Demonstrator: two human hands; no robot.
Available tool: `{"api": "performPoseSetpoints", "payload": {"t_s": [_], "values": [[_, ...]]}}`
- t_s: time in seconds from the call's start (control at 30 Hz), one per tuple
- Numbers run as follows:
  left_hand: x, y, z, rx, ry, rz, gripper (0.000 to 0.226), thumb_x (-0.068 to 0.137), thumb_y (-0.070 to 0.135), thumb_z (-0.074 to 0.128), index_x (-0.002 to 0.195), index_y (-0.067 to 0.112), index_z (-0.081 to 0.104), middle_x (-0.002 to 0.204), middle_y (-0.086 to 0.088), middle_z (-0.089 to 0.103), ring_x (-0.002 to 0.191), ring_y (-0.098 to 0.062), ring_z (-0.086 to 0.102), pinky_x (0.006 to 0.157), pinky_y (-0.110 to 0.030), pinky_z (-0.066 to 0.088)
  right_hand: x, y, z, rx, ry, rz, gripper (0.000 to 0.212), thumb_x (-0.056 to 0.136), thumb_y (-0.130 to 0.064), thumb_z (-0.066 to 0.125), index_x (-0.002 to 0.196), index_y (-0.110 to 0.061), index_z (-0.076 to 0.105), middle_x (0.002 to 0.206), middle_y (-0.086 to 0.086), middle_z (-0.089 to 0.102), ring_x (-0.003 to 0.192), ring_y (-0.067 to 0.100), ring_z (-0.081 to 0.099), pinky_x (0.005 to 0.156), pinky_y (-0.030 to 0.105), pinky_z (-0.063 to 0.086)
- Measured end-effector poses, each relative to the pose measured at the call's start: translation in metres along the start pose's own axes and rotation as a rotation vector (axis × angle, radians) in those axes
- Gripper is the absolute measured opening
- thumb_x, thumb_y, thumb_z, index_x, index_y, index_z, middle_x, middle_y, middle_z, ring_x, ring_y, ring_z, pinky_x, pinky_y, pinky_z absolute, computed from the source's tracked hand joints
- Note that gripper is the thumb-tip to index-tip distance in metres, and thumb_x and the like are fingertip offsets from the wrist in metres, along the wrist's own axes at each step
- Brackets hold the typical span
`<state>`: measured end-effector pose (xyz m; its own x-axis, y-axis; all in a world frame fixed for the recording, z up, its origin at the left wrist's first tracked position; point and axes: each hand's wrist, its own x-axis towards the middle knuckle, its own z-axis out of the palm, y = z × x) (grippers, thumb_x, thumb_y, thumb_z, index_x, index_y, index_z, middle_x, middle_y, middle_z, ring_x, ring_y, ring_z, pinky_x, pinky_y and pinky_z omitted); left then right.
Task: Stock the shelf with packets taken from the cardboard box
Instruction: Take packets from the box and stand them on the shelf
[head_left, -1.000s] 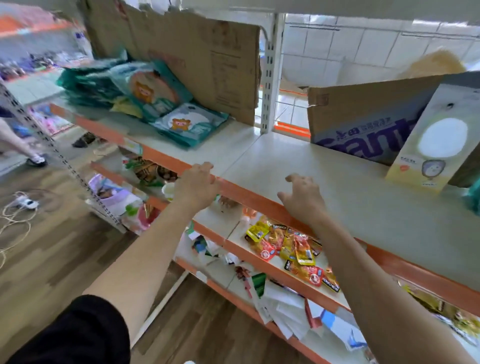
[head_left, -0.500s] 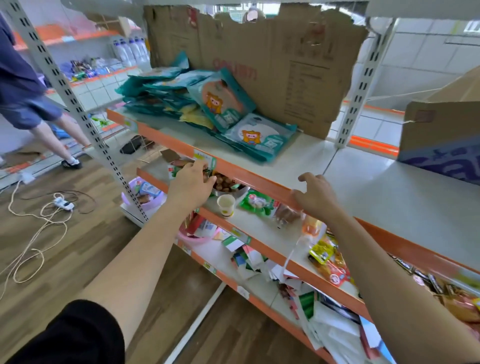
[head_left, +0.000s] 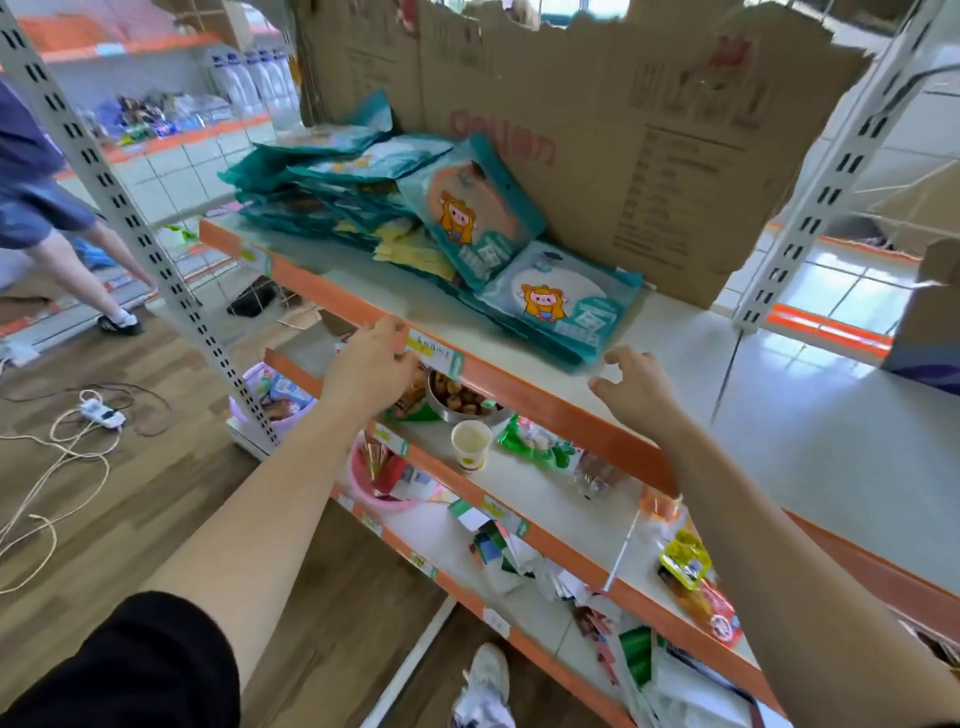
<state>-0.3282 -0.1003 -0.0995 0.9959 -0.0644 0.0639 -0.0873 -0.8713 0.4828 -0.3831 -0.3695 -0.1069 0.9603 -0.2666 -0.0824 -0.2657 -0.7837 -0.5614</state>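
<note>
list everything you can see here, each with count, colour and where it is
packets: many, teal, piled on top shelf
cardboard sheet: one, brown, upright behind the packets
top shelf: one, white with orange edge
price tag: one, yellow and green, on the shelf edge
metal bowl: one, silver, brown snacks inside, second shelf
paper cup: one, white, second shelf
pink basin: one, third shelf
power strip: one, white, on the wood floor
left hand: on the shelf edge, empty
right hand: open, over the shelf edge
</note>
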Motion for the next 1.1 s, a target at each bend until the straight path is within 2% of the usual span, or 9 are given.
{"api": "performPoseSetpoints", "payload": {"t_s": [0.1,0.2,0.33,0.5,0.67,0.77,0.9,1.0,1.1], "values": [[0.038,0.010,-0.004,0.010,0.020,0.018,0.043,0.094,0.028,0.050,0.133,0.011,0.044,0.130,-0.015,0.049,0.118,-0.032,0.047,0.095,-0.040,0.041,0.034,-0.001,-0.004,0.026,0.014,0.034,0.042,0.093,-0.021,0.052,0.132,-0.008,0.047,0.130,0.018,0.049,0.120,0.031,0.044,0.095,0.036,0.038],[0.076,0.025,-0.006,0.020,0.136,0.020,0.040,0.095,0.029,0.049,0.131,0.012,0.046,0.132,-0.013,0.046,0.118,-0.032,0.047,0.091,-0.039,0.040,0.065,-0.003,-0.007,0.052,0.024,0.073,0.037,0.093,-0.022,0.052,0.127,-0.009,0.050,0.123,0.014,0.052,0.103,0.026,0.051,0.085,0.036,0.047],[0.118,0.043,-0.010,0.033,0.247,-0.003,0.032,0.094,0.031,0.048,0.119,0.010,0.052,0.121,-0.014,0.048,0.110,-0.033,0.049,0.081,-0.039,0.040,0.103,-0.003,-0.010,0.096,-0.015,0.137,0.030,0.091,-0.024,0.056,0.118,-0.012,0.051,0.110,0.007,0.058,0.090,0.019,0.059,0.075,0.036,0.055],[0.149,0.057,-0.021,0.145,0.426,0.023,0.026,0.095,0.033,0.047,0.106,0.012,0.056,0.109,-0.011,0.055,0.099,-0.032,0.053,0.069,-0.036,0.035,0.134,0.000,-0.015,0.106,-0.081,0.206,0.027,0.092,-0.022,0.055,0.114,-0.010,0.045,0.101,0.007,0.056,0.080,0.017,0.055,0.063,0.030,0.048],[0.173,0.064,-0.027,0.254,0.532,0.147,0.027,0.095,0.033,0.046,0.108,0.013,0.058,0.111,-0.013,0.059,0.108,-0.033,0.046,0.086,-0.039,0.035,0.151,-0.001,-0.015,0.155,-0.090,0.295,0.025,0.091,-0.022,0.057,0.108,-0.010,0.043,0.098,0.009,0.058,0.081,0.019,0.059,0.068,0.033,0.052],[0.191,0.067,-0.027,0.327,0.474,0.185,0.031,0.093,0.032,0.048,0.116,0.013,0.055,0.117,-0.015,0.053,0.113,-0.034,0.042,0.094,-0.042,0.031,0.156,-0.003,-0.012,0.182,-0.116,0.319,0.027,0.088,-0.022,0.062,0.101,-0.014,0.040,0.095,0.007,0.058,0.074,0.012,0.056,0.061,0.025,0.049],[0.215,0.074,-0.028,0.274,0.267,0.222,0.041,0.091,0.032,0.051,0.128,0.014,0.046,0.125,-0.015,0.047,0.114,-0.035,0.045,0.084,-0.043,0.041,0.160,0.000,-0.006,0.307,-0.097,0.374,0.036,0.084,-0.019,0.069,0.103,-0.014,0.040,0.100,0.006,0.060,0.077,0.010,0.057,0.063,0.025,0.048],[0.234,0.076,-0.027,0.281,0.153,0.218,0.048,0.091,0.035,0.053,0.132,0.015,0.041,0.130,-0.016,0.045,0.120,-0.038,0.042,0.090,-0.046,0.041,0.161,0.004,-0.004,0.440,-0.073,0.426,0.049,0.078,-0.016,0.074,0.112,-0.012,0.039,0.103,0.007,0.060,0.080,0.012,0.059,0.058,0.024,0.046],[0.249,0.074,-0.025,0.351,0.049,0.157,0.058,0.089,0.043,0.057,0.133,0.012,0.037,0.132,-0.020,0.042,0.122,-0.041,0.040,0.094,-0.047,0.040,0.163,0.005,-0.003,0.482,-0.007,0.476,0.047,0.075,-0.014,0.078,0.104,-0.013,0.041,0.097,0.007,0.060,0.083,0.017,0.062,0.065,0.030,0.053]]}}
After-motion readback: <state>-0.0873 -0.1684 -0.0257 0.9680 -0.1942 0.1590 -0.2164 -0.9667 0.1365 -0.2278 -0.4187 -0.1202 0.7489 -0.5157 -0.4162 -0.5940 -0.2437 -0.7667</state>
